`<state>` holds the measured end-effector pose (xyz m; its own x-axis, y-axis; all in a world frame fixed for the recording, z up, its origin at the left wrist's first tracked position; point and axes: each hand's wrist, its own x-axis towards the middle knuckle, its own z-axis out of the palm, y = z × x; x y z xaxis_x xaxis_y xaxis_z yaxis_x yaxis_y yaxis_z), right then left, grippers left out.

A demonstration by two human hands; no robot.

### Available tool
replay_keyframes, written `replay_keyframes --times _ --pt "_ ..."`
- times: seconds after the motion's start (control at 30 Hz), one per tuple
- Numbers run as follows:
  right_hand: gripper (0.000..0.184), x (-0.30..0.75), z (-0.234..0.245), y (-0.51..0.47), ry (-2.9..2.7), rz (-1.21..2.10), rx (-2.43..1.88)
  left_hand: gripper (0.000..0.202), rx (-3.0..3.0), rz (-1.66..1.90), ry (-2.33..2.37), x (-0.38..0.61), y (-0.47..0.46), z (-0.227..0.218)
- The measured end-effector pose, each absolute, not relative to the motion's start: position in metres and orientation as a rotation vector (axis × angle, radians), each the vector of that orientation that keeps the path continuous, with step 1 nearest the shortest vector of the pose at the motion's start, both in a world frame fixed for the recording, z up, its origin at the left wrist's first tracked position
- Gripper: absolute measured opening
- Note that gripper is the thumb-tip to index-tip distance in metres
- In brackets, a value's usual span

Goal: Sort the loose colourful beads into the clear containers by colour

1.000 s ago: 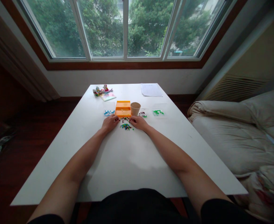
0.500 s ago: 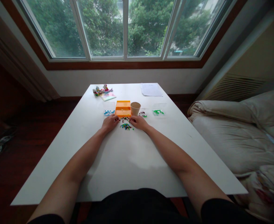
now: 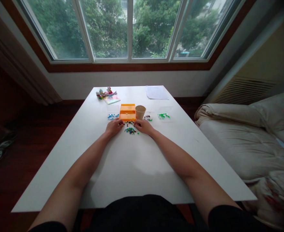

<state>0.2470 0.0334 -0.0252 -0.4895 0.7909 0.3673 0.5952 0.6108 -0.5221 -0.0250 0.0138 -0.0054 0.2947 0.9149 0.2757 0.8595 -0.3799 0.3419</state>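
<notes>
A pile of small blue, green and dark red pieces (image 3: 130,130) lies on the white table between my hands, with a looser scatter of dark pieces (image 3: 128,123) just beyond it. My left hand (image 3: 114,126) rests left of the scatter, its fingers curled together near a few dark red bits. On the other side, my right hand (image 3: 144,126) has its fingers closed at the scatter's right edge. Whatever either set of fingertips holds is too small to make out. Right behind the scatter is an open orange box (image 3: 127,112), with a tan cup (image 3: 140,112) beside it.
A clear box with blue pieces (image 3: 113,116) stands left of the orange box. To the right are clear boxes with dark red pieces (image 3: 147,117) and green pieces (image 3: 164,116). Small colourful figures (image 3: 103,93) and paper sheets (image 3: 157,92) lie at the table's far end.
</notes>
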Motion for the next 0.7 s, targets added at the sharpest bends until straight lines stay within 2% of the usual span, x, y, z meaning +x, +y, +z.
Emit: replay_keyframes --times 0.7 --pt "0.016 0.2470 -0.0204 0.0275 -2.233 0.454 -1.083 0.022 2.398 0.657 1.650 -0.0242 0.0114 -0.0039"
